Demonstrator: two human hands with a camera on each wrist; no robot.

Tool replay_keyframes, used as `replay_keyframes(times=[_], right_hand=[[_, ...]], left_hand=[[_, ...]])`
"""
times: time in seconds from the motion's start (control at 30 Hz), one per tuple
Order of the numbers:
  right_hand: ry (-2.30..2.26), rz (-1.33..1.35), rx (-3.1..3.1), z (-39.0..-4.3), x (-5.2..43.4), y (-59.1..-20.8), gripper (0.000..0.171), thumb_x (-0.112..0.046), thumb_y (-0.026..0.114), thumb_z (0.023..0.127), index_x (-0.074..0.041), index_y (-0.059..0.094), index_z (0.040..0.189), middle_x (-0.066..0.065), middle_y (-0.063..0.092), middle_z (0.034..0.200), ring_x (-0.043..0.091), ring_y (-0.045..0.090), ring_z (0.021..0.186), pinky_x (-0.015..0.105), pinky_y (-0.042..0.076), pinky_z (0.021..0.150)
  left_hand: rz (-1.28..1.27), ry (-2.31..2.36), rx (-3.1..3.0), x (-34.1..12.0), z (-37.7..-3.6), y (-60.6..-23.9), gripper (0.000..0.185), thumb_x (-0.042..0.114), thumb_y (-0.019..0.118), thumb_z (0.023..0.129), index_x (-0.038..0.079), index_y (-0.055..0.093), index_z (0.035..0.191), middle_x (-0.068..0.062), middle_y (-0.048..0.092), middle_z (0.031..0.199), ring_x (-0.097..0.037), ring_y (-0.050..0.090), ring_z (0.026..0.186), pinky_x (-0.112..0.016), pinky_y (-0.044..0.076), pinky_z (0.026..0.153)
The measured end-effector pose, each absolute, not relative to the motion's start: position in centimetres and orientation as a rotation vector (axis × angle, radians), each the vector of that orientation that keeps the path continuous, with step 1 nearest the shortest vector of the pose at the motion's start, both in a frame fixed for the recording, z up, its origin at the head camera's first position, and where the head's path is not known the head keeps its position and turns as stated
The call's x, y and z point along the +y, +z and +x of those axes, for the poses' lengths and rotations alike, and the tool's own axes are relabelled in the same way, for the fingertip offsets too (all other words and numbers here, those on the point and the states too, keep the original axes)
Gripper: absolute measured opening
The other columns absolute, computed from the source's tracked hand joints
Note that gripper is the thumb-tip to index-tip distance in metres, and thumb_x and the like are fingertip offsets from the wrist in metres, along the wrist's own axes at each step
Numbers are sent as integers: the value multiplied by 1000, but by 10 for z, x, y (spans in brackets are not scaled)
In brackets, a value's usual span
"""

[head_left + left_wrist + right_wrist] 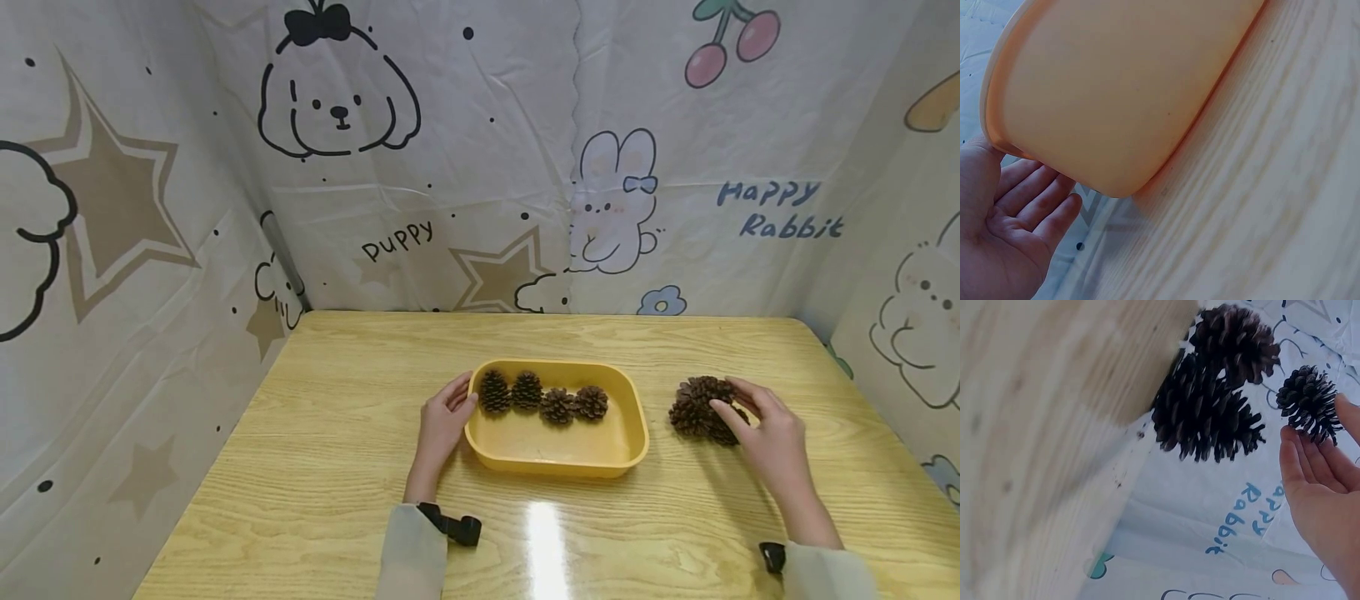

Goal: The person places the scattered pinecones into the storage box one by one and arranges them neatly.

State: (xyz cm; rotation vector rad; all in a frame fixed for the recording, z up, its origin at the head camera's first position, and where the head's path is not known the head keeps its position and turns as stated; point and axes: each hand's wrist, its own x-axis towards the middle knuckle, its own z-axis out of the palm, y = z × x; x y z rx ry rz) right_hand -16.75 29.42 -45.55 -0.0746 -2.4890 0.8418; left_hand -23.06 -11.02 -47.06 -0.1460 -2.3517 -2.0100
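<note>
1. A yellow bin (551, 443) sits on the wooden table (322, 467).
2. Inside the bin, toward its far side, four pine cones (557, 407) form a row.
3. The left hand (442, 422) touches the bin's left end.
4. Right of the bin, the right hand (774, 437) grips at clustered cones (693, 410).

wood-grain table (315, 467) | yellow tub (558, 468) | pine cones (1204, 415), right of tub

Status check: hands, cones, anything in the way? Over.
Left hand grips yellow tray at one end. Right hand pinches one pine cone. Four cones in tray. Loose cones between right hand and tray, possibly in the way.
</note>
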Motion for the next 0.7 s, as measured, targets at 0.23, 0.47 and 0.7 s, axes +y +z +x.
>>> replay_keyframes(times=[0.23,0.47,0.7], right_hand=[[861,17,-2442,-170,282,-458,43,-16,74,88,0,62,127,25,65,118,-35,30,98,-12,31,78],[879,73,-2410,-172,270,-459,42,-12,75,86,-1,64,125,24,66,115,-33,33,98,-13,30,82],[932,122,-2390,-174,258,-460,42,-9,75,85,-1,64,125,23,66,118,-34,36,100,-13,33,85]], left_hand=[[-140,-2003,-2362,-110,-231,-470,44,6,62,95,-2,55,137,-25,60,134,-36,59,124,-33,54,104],[-134,-1993,-2372,-111,-231,-471,44,7,62,95,-2,55,137,-24,60,134,-35,59,125,-32,54,103],[-139,-2008,-2361,-111,-231,-471,44,6,62,95,-2,55,137,-24,60,134,-35,59,124,-32,54,103]])
